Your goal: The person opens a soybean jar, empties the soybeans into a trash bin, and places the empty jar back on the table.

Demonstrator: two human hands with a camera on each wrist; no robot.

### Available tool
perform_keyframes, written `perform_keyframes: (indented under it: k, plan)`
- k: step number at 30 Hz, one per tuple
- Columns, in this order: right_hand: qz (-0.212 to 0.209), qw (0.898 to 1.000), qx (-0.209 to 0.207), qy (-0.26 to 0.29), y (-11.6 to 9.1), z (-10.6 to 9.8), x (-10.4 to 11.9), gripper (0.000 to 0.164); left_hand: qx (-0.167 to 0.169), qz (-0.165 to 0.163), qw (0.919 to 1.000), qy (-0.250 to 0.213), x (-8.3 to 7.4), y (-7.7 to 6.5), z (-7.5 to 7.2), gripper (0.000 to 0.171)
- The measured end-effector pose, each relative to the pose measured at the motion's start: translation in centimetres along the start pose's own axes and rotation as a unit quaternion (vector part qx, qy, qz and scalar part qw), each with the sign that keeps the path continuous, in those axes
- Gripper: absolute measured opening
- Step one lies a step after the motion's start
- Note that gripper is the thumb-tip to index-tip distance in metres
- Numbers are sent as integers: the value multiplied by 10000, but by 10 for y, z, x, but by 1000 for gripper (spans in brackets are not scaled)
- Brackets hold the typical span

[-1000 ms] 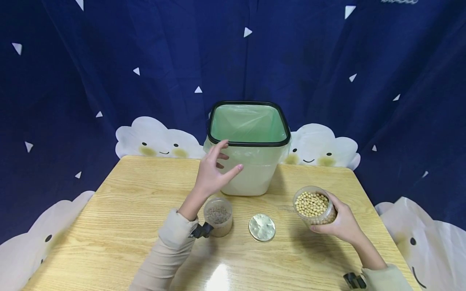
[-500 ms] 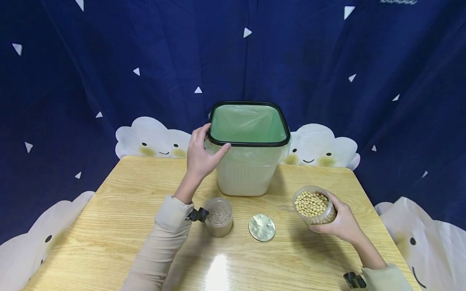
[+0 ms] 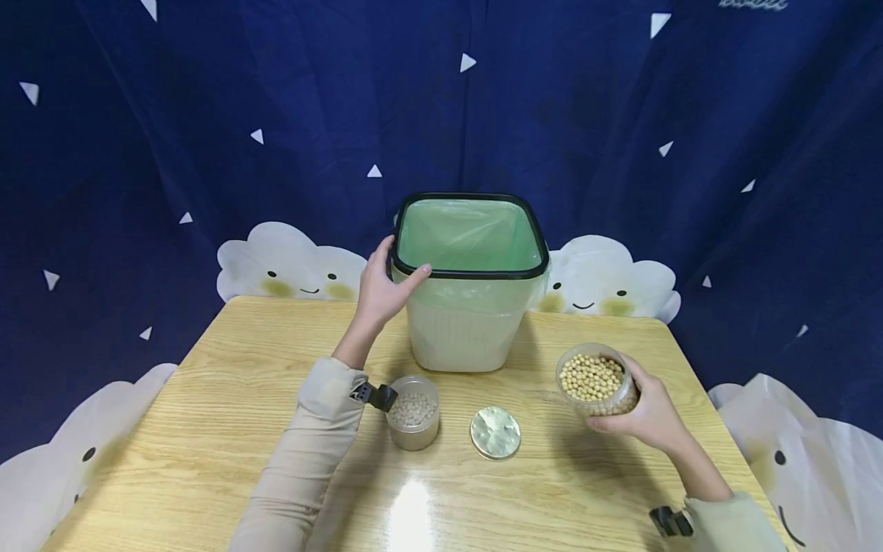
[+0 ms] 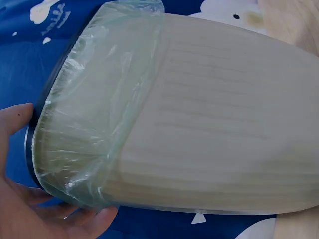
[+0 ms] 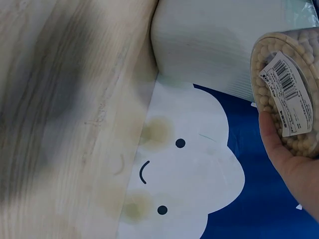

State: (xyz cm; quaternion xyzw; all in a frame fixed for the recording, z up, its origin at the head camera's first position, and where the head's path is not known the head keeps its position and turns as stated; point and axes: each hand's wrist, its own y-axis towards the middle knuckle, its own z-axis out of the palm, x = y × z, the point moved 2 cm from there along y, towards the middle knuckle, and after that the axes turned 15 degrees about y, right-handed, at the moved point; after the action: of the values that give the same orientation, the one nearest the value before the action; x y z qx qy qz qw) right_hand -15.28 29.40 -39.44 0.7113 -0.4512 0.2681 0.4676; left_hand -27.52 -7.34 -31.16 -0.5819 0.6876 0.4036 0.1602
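In the head view, my left hand [image 3: 382, 291] grips the near left corner of a whitish trash bin [image 3: 462, 330], thumb on the front of the black rim [image 3: 476, 274]. A green plastic liner [image 4: 99, 99] folds over that rim, and fingers rest against it in the left wrist view. My right hand [image 3: 648, 406] holds a clear jar of soybeans [image 3: 590, 377] above the table's right side, lidless and tilted with its mouth toward the bin. A barcode label [image 5: 289, 94] shows on the jar's bottom in the right wrist view.
Another clear jar with pale beans [image 3: 414, 412] stands on the wooden table [image 3: 276, 345], close to my left wrist. A round gold lid [image 3: 495, 433] lies to the right of it. Behind the table hangs a blue curtain [image 3: 310, 115] with white clouds.
My left hand has moved left and away from me, from in front of the bin to its rim. The jar in my right hand is raised slightly and its tilt has shifted a little.
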Motion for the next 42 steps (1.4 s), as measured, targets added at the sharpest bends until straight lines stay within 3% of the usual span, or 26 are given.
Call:
perform_keyframes:
  k: [10, 27, 33, 42]
  plan:
    - [-252, 9996, 35, 115, 22, -4, 9, 94, 28, -199, 9987, -470, 4, 2, 4, 79]
    - [-122, 9992, -85, 366, 79, -26, 48, 85, -121, -125, 9987, -488, 7, 3, 8, 79]
    - [-126, 9994, -251, 180, 104, -36, 58, 83, -151, -142, 9987, -463, 7, 3, 8, 79]
    - [265, 9985, -305, -378, 139, -46, 75, 79, -166, -142, 9986, -490, 5, 1, 8, 79]
